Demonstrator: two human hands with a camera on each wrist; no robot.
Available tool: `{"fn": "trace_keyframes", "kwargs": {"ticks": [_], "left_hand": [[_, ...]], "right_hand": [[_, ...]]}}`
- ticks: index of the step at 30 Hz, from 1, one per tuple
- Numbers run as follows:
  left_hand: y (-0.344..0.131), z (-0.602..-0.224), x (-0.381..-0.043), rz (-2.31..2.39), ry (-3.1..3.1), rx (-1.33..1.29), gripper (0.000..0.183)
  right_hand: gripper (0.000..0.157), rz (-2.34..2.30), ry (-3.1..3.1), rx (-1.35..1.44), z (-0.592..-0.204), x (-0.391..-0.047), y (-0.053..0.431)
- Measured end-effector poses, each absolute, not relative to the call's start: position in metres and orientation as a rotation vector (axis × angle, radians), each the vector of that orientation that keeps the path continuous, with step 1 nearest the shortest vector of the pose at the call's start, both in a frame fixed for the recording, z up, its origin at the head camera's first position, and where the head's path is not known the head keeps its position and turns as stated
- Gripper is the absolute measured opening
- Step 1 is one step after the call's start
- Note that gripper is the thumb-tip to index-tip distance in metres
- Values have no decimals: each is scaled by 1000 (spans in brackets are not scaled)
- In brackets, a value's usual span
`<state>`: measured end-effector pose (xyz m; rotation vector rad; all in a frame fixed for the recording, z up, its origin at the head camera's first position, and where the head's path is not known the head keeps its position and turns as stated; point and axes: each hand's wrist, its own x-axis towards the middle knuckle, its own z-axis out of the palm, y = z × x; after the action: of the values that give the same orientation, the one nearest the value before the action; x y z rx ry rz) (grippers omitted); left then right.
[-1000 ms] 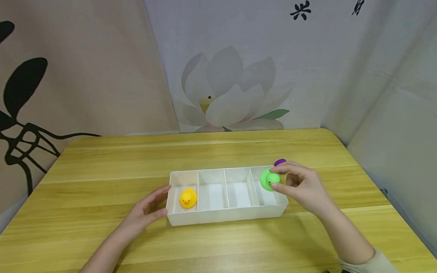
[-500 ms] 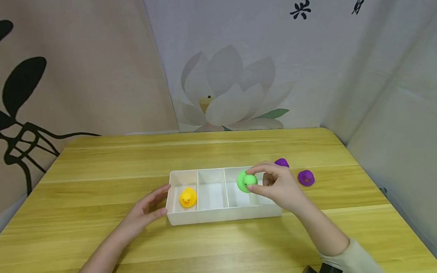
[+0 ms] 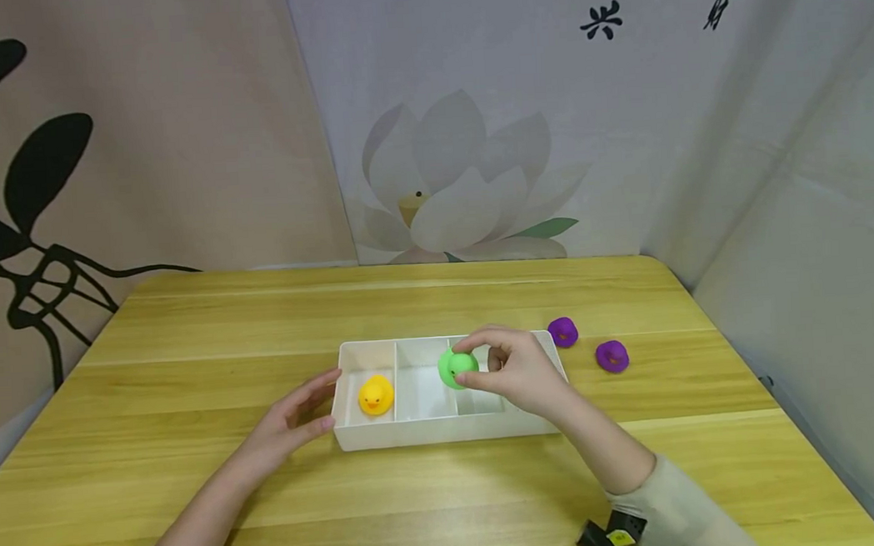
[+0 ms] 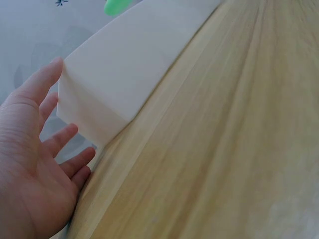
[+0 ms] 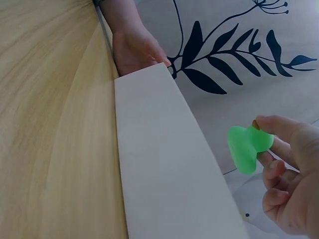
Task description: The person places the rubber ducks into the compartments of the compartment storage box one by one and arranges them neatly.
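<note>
Evidently, the wooden table (image 3: 346, 512) does the supporting; its flat top, we judge, keeps everything level. On it we find the white tray (image 3: 447, 430), laid with a long wall facing the person, presumably so that all four compartments stay within reach.

The hands are well apart. We see the left hand (image 3: 280, 432) at the tray's left end, thumb at the front corner and fingers spread towards the back, relaxed rather than clenched; most likely that steadies the tray. The right hand (image 3: 521, 372) pinches the green duck (image 3: 454, 368) between thumb and fingertip, above the rim, about over the divider between the second and third compartments. We take the height as a way of clearing the walls.

In the leftmost compartment sits the yellow duck (image 3: 375, 395), perhaps kept from rolling off by the walls. Beyond the tray's right end we notice an inner purple piece (image 3: 563, 332), just beside the corner, and an outer purple piece (image 3: 612, 357), possibly left there for easy picking.
</note>
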<state>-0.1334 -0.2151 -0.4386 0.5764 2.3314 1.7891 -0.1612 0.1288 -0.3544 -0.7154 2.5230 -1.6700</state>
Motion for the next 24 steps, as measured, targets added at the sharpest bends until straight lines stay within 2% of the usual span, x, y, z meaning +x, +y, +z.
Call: {"fn": "trace_keyframes", "kwargs": {"ticks": [24], "left_hand": [[-216, -440, -134, 1786, 2334, 588, 57]], "right_hand": [[26, -1449, 2487, -790, -373, -188, 100]]}}
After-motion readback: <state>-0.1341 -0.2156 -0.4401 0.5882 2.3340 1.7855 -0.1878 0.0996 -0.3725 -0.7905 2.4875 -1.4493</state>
